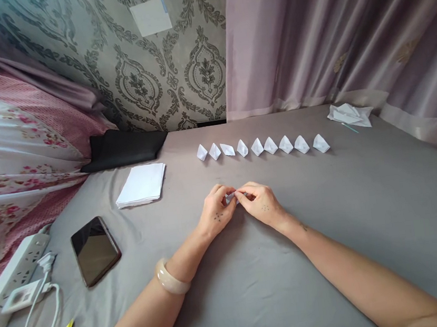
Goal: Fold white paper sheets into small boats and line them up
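Both my hands meet over the middle of the grey cloth, pinching a small folded white paper (231, 198) between them. My left hand (218, 209) is closed on its left side, thumb and forefinger together. From the right, my right hand (261, 203) grips the same paper with thumb and fingertips. Most of the paper is hidden behind the fingers, so its exact shape cannot be told. Beyond the hands runs a row of several small folded paper boats (270, 146). One white folded piece (227, 150) in that row lies flatter than the others.
A stack of white paper (141, 185) lies left of my hands, with a smartphone (96, 250) nearer me. At far left are a power strip (15, 278) and white cables. Crumpled white paper (350, 115) sits at back right, a black cloth (124, 147) at back left.
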Available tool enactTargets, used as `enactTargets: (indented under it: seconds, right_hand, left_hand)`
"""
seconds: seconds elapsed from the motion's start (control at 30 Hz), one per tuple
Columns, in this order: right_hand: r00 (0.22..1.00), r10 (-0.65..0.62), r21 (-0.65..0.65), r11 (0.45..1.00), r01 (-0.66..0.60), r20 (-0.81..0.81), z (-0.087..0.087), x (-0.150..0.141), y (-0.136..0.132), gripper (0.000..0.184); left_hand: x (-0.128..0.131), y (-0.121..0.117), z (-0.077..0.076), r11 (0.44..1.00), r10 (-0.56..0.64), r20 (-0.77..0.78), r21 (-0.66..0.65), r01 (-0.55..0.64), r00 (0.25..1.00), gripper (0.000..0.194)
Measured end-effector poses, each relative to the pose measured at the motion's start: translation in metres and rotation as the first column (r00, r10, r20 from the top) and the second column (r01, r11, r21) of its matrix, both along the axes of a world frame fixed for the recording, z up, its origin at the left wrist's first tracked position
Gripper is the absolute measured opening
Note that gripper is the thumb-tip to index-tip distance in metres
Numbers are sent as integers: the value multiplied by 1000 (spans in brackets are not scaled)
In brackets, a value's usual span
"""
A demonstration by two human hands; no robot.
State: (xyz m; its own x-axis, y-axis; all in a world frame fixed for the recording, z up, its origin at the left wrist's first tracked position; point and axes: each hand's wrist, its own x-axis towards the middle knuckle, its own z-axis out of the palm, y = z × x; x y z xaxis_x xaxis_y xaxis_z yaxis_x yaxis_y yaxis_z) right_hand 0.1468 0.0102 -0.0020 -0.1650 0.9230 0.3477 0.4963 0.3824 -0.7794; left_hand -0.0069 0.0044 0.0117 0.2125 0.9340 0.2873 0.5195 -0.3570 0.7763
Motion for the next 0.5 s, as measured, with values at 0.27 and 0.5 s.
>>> enactTargets:
  seconds: [0.27,0.5]
  right_hand:
    - [1000,-29,10,1000,29,10,2,-3,-4,18]
    - [998,12,38,999,-14,59,3,-1,-4,23]
  left_hand:
    - [0,-1,-4,1000,-5,-5,-12,5,1000,17]
    - [-1,-2,-2,996,80,-5,-27,-80,997,22]
